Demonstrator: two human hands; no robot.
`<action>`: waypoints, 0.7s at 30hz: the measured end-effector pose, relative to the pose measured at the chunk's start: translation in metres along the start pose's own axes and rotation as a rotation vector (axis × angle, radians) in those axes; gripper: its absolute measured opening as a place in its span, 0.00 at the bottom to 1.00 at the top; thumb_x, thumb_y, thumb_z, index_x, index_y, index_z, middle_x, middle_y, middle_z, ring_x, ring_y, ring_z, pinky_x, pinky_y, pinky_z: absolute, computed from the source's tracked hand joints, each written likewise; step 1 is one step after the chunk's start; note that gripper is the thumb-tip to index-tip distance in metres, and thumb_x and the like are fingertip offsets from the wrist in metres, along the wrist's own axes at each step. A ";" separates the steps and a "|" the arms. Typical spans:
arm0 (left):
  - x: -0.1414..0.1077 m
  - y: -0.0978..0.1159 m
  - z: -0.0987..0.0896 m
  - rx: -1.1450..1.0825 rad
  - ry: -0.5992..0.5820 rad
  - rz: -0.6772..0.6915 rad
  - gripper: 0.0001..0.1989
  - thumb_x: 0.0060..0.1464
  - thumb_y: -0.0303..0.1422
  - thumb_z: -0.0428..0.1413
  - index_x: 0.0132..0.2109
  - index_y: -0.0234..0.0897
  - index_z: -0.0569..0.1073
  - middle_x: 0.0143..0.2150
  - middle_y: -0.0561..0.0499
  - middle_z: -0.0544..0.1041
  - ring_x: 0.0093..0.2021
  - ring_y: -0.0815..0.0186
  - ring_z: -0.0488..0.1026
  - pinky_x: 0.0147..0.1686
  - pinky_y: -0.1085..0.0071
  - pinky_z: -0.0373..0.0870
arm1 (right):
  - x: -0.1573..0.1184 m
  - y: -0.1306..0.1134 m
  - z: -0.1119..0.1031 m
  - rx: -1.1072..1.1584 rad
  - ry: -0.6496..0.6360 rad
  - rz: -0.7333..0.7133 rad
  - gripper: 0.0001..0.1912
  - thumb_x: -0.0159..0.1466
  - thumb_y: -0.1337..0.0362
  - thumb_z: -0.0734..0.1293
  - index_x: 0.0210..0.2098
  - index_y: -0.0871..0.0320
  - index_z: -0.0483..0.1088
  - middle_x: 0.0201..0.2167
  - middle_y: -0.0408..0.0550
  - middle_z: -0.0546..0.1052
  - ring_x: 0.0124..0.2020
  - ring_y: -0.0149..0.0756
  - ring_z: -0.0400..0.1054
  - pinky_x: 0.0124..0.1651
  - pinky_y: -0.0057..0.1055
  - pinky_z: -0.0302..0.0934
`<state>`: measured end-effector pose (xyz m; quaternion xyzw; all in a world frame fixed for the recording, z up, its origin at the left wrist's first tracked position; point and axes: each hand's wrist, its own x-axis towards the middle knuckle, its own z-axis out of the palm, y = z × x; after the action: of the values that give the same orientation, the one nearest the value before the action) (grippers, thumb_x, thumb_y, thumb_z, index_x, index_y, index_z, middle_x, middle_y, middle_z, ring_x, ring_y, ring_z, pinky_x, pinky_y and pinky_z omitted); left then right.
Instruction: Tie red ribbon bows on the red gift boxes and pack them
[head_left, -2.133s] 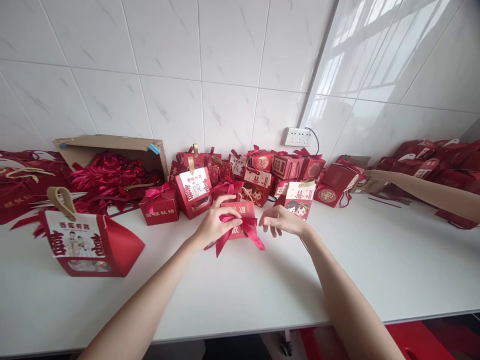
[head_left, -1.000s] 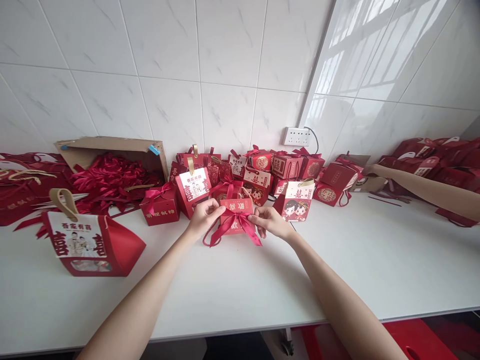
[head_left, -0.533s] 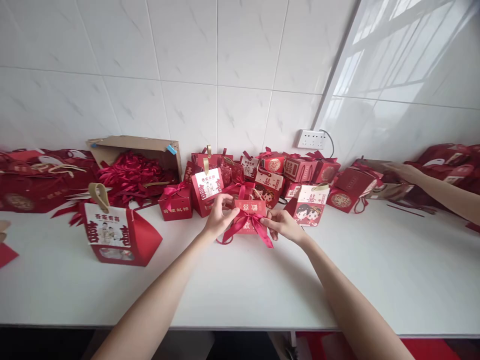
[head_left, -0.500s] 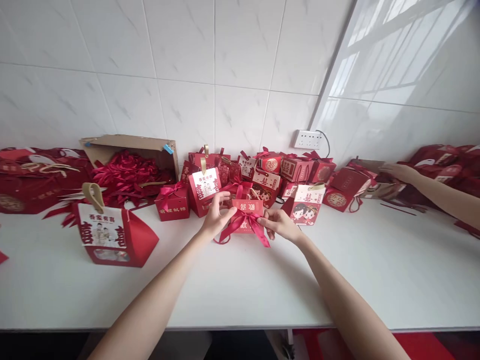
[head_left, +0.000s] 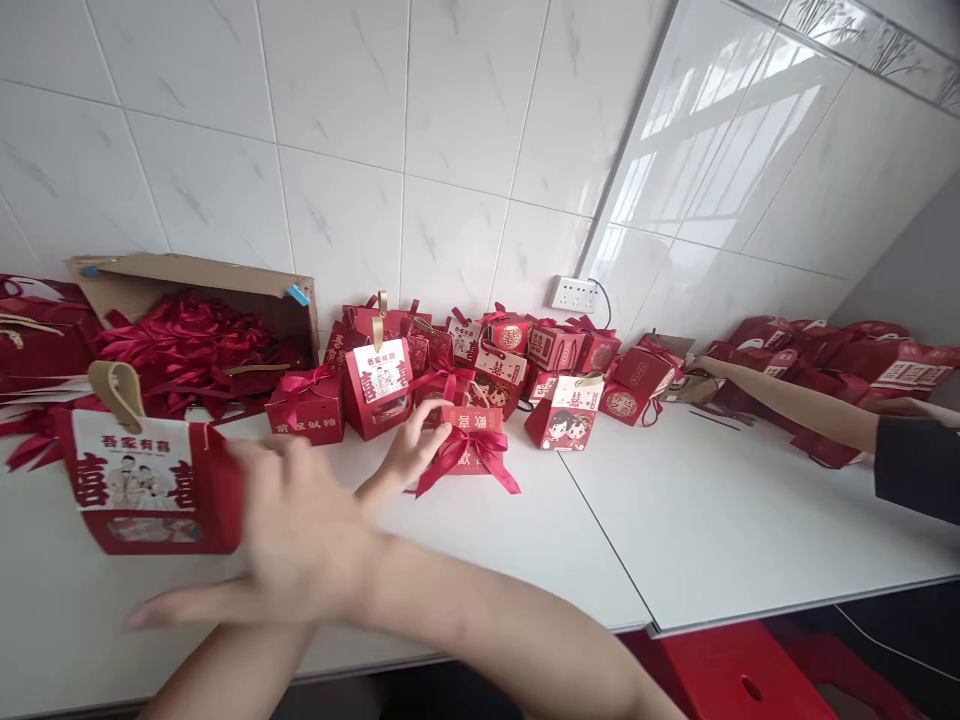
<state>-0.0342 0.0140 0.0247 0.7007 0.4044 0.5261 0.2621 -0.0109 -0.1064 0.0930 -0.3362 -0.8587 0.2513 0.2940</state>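
Observation:
My left hand (head_left: 417, 442) is closed on the left edge of a small red gift box (head_left: 471, 462), which has a dark red ribbon bow (head_left: 474, 447) across its front. My right hand (head_left: 289, 530) has crossed over my left forearm and is smeared by motion. Its thumb stretches out to the left, well apart from the fingers, and nothing shows in its grasp. Beside those fingers stands a larger red gift box (head_left: 229, 490) with a printed white flap, a tan loop handle and a clear window; the hand covers part of its right side, and contact cannot be told.
A cardboard carton (head_left: 300, 335) full of red ribbons (head_left: 191, 345) lies at the back left. Several red boxes line the wall beneath a power strip (head_left: 574, 293). A co-worker's arm (head_left: 787, 395) reaches in from the right, near piled red bags (head_left: 832, 375). Below is a red stool (head_left: 724, 670).
My right hand has let go of the bow and swung left across my left forearm. My left hand stays at the small box. The view has turned to the right.

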 end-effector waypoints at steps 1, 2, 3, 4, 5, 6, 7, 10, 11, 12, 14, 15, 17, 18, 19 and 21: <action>0.000 0.000 0.000 -0.013 -0.018 -0.007 0.20 0.54 0.42 0.51 0.50 0.37 0.69 0.47 0.48 0.74 0.42 0.61 0.74 0.41 0.67 0.73 | 0.007 -0.011 0.019 0.057 0.036 -0.051 0.56 0.51 0.48 0.72 0.66 0.42 0.31 0.64 0.47 0.58 0.60 0.46 0.60 0.60 0.46 0.60; -0.001 0.000 0.000 -0.025 -0.031 -0.014 0.19 0.54 0.42 0.51 0.50 0.38 0.68 0.48 0.48 0.74 0.44 0.60 0.74 0.44 0.66 0.72 | 0.015 -0.018 0.036 0.086 0.012 -0.054 0.60 0.51 0.48 0.73 0.66 0.43 0.26 0.64 0.50 0.57 0.61 0.48 0.59 0.57 0.46 0.63; -0.001 0.000 0.000 -0.034 -0.035 -0.019 0.19 0.54 0.42 0.51 0.50 0.39 0.67 0.49 0.48 0.74 0.45 0.59 0.74 0.45 0.64 0.71 | 0.022 -0.021 0.049 0.096 0.002 -0.016 0.60 0.52 0.49 0.72 0.66 0.44 0.24 0.64 0.52 0.57 0.60 0.50 0.60 0.54 0.47 0.66; -0.001 0.001 0.000 -0.040 -0.034 -0.022 0.19 0.54 0.42 0.50 0.50 0.39 0.67 0.50 0.48 0.74 0.47 0.58 0.73 0.47 0.63 0.70 | 0.028 -0.022 0.059 0.103 -0.025 0.016 0.59 0.53 0.50 0.71 0.66 0.45 0.25 0.63 0.53 0.58 0.59 0.52 0.62 0.51 0.48 0.68; -0.001 0.001 0.001 -0.042 -0.033 -0.022 0.18 0.54 0.42 0.50 0.50 0.39 0.67 0.50 0.48 0.74 0.47 0.58 0.73 0.48 0.62 0.69 | 0.034 -0.020 0.066 0.101 -0.062 0.051 0.55 0.54 0.50 0.70 0.67 0.46 0.28 0.63 0.54 0.59 0.57 0.53 0.64 0.49 0.50 0.69; -0.001 0.001 0.002 -0.044 -0.034 -0.019 0.18 0.54 0.42 0.50 0.49 0.39 0.67 0.50 0.48 0.74 0.48 0.57 0.73 0.50 0.61 0.68 | 0.038 -0.017 0.069 0.098 -0.098 0.074 0.51 0.56 0.52 0.69 0.67 0.46 0.32 0.61 0.54 0.61 0.55 0.54 0.66 0.48 0.51 0.70; -0.001 0.002 0.002 -0.046 -0.037 -0.015 0.18 0.54 0.43 0.50 0.49 0.40 0.67 0.50 0.47 0.74 0.49 0.57 0.72 0.51 0.61 0.68 | 0.042 -0.013 0.070 0.095 -0.132 0.084 0.46 0.58 0.54 0.67 0.66 0.47 0.37 0.60 0.53 0.63 0.53 0.53 0.67 0.48 0.51 0.70; -0.001 0.003 0.004 -0.038 -0.037 -0.012 0.19 0.54 0.44 0.49 0.50 0.40 0.66 0.52 0.46 0.72 0.53 0.55 0.70 0.53 0.58 0.65 | 0.051 -0.002 0.066 0.073 -0.121 0.065 0.35 0.58 0.60 0.68 0.61 0.51 0.51 0.58 0.53 0.63 0.54 0.52 0.65 0.52 0.48 0.68; -0.001 0.004 0.004 -0.033 -0.032 -0.014 0.19 0.54 0.44 0.49 0.50 0.40 0.66 0.53 0.46 0.72 0.54 0.55 0.69 0.54 0.57 0.64 | 0.054 0.001 0.065 0.072 -0.068 0.047 0.35 0.56 0.60 0.69 0.60 0.55 0.53 0.58 0.55 0.61 0.57 0.52 0.62 0.55 0.46 0.66; -0.001 0.004 0.005 -0.029 -0.028 -0.016 0.19 0.54 0.44 0.49 0.49 0.40 0.66 0.53 0.46 0.72 0.55 0.55 0.68 0.55 0.57 0.63 | 0.057 0.003 0.065 0.077 0.003 0.030 0.36 0.55 0.61 0.71 0.59 0.59 0.54 0.60 0.59 0.59 0.61 0.53 0.56 0.58 0.45 0.63; -0.002 0.005 0.005 -0.023 -0.023 -0.020 0.19 0.54 0.44 0.49 0.49 0.40 0.66 0.53 0.46 0.72 0.55 0.55 0.68 0.56 0.57 0.62 | 0.066 0.006 0.067 0.106 0.130 0.006 0.41 0.52 0.60 0.73 0.59 0.65 0.51 0.63 0.65 0.52 0.67 0.53 0.43 0.63 0.43 0.55; -0.002 0.005 0.004 -0.021 -0.024 -0.022 0.19 0.54 0.44 0.49 0.49 0.40 0.67 0.54 0.46 0.72 0.55 0.55 0.68 0.56 0.57 0.62 | 0.071 0.007 0.069 0.130 0.153 0.011 0.45 0.52 0.60 0.73 0.60 0.66 0.48 0.63 0.66 0.51 0.68 0.52 0.41 0.65 0.43 0.53; -0.002 0.006 0.004 -0.016 -0.026 -0.026 0.19 0.54 0.44 0.49 0.49 0.40 0.67 0.54 0.46 0.72 0.55 0.55 0.68 0.56 0.57 0.63 | 0.080 0.009 0.070 0.175 0.090 0.052 0.49 0.51 0.61 0.74 0.62 0.64 0.42 0.63 0.64 0.53 0.66 0.52 0.46 0.63 0.46 0.54; -0.003 0.006 0.004 -0.013 -0.028 -0.027 0.19 0.54 0.44 0.49 0.50 0.40 0.67 0.54 0.46 0.72 0.55 0.55 0.68 0.56 0.57 0.63 | 0.083 0.010 0.069 0.187 0.021 0.077 0.48 0.52 0.62 0.73 0.62 0.61 0.42 0.61 0.62 0.57 0.64 0.53 0.51 0.61 0.47 0.57; -0.003 0.006 0.004 -0.011 -0.029 -0.029 0.19 0.54 0.44 0.49 0.50 0.40 0.67 0.54 0.46 0.71 0.55 0.55 0.68 0.56 0.57 0.63 | 0.085 0.011 0.067 0.190 -0.046 0.096 0.45 0.53 0.62 0.73 0.61 0.60 0.44 0.59 0.60 0.60 0.61 0.52 0.56 0.58 0.48 0.59; -0.003 0.006 0.004 -0.008 -0.031 -0.028 0.20 0.54 0.44 0.49 0.50 0.39 0.66 0.54 0.46 0.71 0.55 0.55 0.69 0.55 0.58 0.64 | 0.085 0.017 0.058 0.162 -0.096 0.108 0.38 0.54 0.63 0.71 0.58 0.59 0.49 0.55 0.58 0.65 0.57 0.52 0.61 0.55 0.47 0.61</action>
<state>-0.0293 0.0079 0.0270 0.7019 0.4079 0.5131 0.2787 -0.0936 -0.0478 0.0705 -0.3446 -0.8293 0.3511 0.2648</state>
